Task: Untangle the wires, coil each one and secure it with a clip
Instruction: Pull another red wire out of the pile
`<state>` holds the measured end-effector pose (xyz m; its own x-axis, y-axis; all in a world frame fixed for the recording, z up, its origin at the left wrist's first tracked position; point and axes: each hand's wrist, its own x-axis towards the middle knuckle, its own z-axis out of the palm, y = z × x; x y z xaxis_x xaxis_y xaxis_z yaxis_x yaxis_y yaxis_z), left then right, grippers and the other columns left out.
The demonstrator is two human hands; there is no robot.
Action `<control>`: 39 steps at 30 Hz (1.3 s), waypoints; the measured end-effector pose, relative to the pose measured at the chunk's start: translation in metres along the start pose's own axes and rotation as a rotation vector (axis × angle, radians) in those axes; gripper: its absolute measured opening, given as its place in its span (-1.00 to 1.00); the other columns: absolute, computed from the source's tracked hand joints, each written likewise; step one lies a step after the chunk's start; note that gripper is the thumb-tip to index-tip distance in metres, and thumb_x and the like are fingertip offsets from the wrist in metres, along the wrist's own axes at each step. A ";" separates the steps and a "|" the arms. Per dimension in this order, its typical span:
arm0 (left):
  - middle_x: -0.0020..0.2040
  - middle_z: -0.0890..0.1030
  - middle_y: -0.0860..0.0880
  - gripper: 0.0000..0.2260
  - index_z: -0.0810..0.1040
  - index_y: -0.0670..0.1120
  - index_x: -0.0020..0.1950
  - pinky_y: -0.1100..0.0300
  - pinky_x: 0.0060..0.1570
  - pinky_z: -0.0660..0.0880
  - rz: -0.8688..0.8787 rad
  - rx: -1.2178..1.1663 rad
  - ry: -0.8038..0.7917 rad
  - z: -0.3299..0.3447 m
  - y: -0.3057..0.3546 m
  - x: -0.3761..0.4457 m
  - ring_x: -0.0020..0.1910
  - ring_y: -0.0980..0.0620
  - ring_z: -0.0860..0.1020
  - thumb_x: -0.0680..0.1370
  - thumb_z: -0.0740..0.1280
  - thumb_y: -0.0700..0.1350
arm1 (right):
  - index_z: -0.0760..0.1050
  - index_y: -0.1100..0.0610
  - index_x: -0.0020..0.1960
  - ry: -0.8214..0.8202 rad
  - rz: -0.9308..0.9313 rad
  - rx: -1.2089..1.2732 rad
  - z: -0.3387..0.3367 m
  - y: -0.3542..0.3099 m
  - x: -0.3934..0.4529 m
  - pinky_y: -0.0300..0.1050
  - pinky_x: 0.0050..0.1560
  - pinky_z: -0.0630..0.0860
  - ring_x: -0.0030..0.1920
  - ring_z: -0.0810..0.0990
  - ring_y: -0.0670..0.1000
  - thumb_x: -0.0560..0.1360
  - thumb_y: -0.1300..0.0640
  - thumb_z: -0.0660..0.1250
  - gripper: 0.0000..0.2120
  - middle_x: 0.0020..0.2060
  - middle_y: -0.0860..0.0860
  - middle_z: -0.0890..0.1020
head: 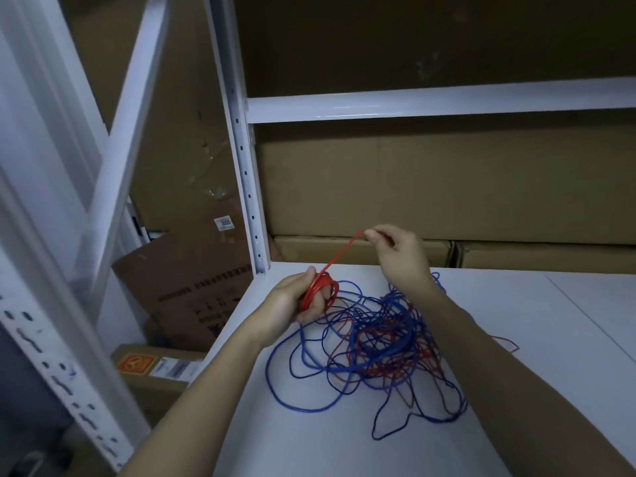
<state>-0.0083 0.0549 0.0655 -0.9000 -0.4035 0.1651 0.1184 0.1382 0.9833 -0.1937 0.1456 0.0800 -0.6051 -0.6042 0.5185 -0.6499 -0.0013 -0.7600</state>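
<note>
- Above the near left part of the white shelf, your left hand grips a small coil of red wire; the fingers are curled through the loops and the thumb lies on top of them.
- From this coil one red strand rises up and to the right, to your right hand.
- Your right hand is raised higher and further back, and it pinches the red strand between thumb and fingertips; the other fingers are bent loosely.
- Both hands are in the air and apart from each other, joined only by the stretched strand.
- Under and between your forearms the tangled wires lie on the shelf, blue and red strands crossing each other in one loose heap.
- Wide blue loops spread out from the heap toward the near left, and a dark thin loop reaches toward you.
- A thin red piece shows on the shelf just right of your right forearm.
- At the back left corner of the shelf a white upright post with holes stands, and a white crossbar runs to the right from it.
- Behind the shelf are stacked cardboard boxes.
- On the left, lower down, a brown carton with printed text leans, with a white label on it.
</note>
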 end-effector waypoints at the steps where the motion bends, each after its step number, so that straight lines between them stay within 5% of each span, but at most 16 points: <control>1: -0.57 0.33 -0.01 -0.57 0.41 -0.21 -0.20 0.19 -0.35 0.19 0.004 -0.042 0.002 -0.002 0.002 -0.001 -0.53 0.06 0.19 0.69 -0.07 -0.02 | 0.59 0.02 -0.08 -0.002 0.035 -0.021 0.003 0.000 0.003 -0.13 -0.29 0.31 -0.30 0.48 0.06 0.58 -0.01 0.27 -0.82 -0.21 0.13 0.63; 6: -0.58 0.31 -0.03 -0.59 0.40 -0.23 -0.14 0.30 -0.39 0.27 0.012 -0.241 0.014 -0.005 0.015 0.002 -0.56 0.09 0.23 0.63 -0.03 0.05 | 0.65 0.09 0.02 -0.079 0.112 -0.179 0.019 0.004 0.005 -0.01 -0.07 0.53 -0.11 0.60 0.08 0.56 -0.07 0.28 -0.73 -0.14 0.08 0.68; 12: -0.48 0.37 0.00 -0.65 0.40 -0.21 -0.07 0.31 -0.35 0.32 0.125 -0.413 0.055 0.000 0.024 0.015 -0.47 0.10 0.30 0.68 -0.04 -0.03 | 0.63 0.16 -0.14 -0.152 0.033 -0.366 0.035 0.013 -0.010 -0.03 -0.22 0.52 -0.22 0.59 0.12 0.59 -0.10 0.21 -0.61 -0.25 0.09 0.66; 14: -0.43 0.44 0.01 -0.68 0.42 -0.21 -0.03 0.31 -0.30 0.36 0.145 -0.463 0.092 0.004 0.027 0.020 -0.43 0.11 0.38 0.68 -0.03 -0.06 | 0.60 0.16 -0.20 -0.207 -0.020 -0.443 0.039 0.012 -0.018 -0.11 -0.37 0.35 -0.36 0.49 0.07 0.60 -0.11 0.19 -0.58 -0.42 0.03 0.55; 17: -0.36 0.58 0.02 -0.74 0.43 -0.17 0.00 0.31 -0.26 0.47 0.183 -0.528 0.230 0.009 0.029 0.031 -0.38 0.13 0.52 0.69 0.00 -0.11 | 0.64 0.09 -0.05 -0.275 -0.177 -0.451 0.044 0.010 -0.033 -0.14 -0.33 0.29 -0.35 0.45 0.02 0.62 -0.06 0.18 -0.67 -0.37 0.03 0.58; 20: -0.16 0.68 0.04 -0.77 0.38 -0.12 0.03 0.29 -0.15 0.49 0.224 -0.234 0.412 0.011 0.023 0.038 -0.30 0.17 0.59 0.70 -0.04 -0.13 | 0.56 0.10 0.10 -0.372 -0.369 -0.422 0.044 0.008 -0.049 -0.10 -0.29 0.31 -0.29 0.46 0.01 0.64 0.02 0.15 -0.75 -0.26 0.03 0.62; 23: 0.06 0.61 0.05 -0.85 0.31 -0.05 0.10 0.29 0.00 0.48 0.215 0.142 0.492 0.012 0.009 0.038 -0.17 0.22 0.59 0.70 -0.03 -0.10 | 0.52 0.12 0.04 -0.432 -0.399 -0.390 0.040 0.004 -0.060 -0.12 -0.34 0.27 -0.40 0.37 -0.07 0.63 0.05 0.16 -0.80 -0.36 -0.04 0.54; 26: -0.03 0.61 0.01 -0.85 0.33 -0.01 0.11 0.10 -0.08 0.47 0.139 0.522 0.465 0.010 0.001 0.034 -0.10 0.04 0.60 0.68 0.01 -0.02 | 0.54 0.08 -0.03 -0.498 -0.263 -0.329 0.031 0.008 -0.057 -0.14 -0.36 0.31 -0.45 0.39 -0.11 0.60 0.04 0.21 -0.83 -0.45 -0.11 0.46; 30: -0.12 0.59 -0.06 -0.79 0.31 -0.16 0.10 0.07 -0.32 0.34 0.138 0.979 0.434 0.003 -0.003 0.029 -0.26 -0.09 0.50 0.68 0.04 -0.04 | 0.55 0.03 -0.14 -0.539 -0.067 -0.186 0.012 0.027 -0.044 -0.04 -0.17 0.55 -0.27 0.57 -0.05 0.56 0.12 0.29 -0.88 -0.28 0.02 0.62; 35: -0.26 0.41 -0.06 -0.80 0.27 -0.10 -0.06 0.09 -0.32 0.27 0.016 1.058 0.230 0.003 -0.013 0.026 -0.25 -0.12 0.44 0.67 0.06 0.00 | 0.55 0.19 -0.14 -0.477 0.122 0.019 -0.001 0.023 -0.034 -0.40 -0.38 0.30 -0.48 0.39 -0.22 0.57 0.19 0.28 -0.86 -0.52 -0.18 0.48; 39: -0.32 0.45 -0.05 -0.55 0.41 -0.14 -0.20 0.09 -0.24 0.33 -0.081 0.930 0.126 0.011 -0.020 0.021 -0.29 -0.02 0.44 0.60 0.11 0.22 | 0.47 0.12 -0.13 -0.478 0.114 0.041 0.008 0.016 -0.025 -0.32 -0.42 0.27 -0.47 0.31 -0.13 0.56 0.22 0.24 -0.89 -0.44 -0.06 0.40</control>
<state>-0.0346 0.0535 0.0485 -0.8323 -0.5310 0.1592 -0.3743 0.7501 0.5453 -0.1853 0.1545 0.0516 -0.3866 -0.9002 0.2006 -0.5671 0.0604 -0.8214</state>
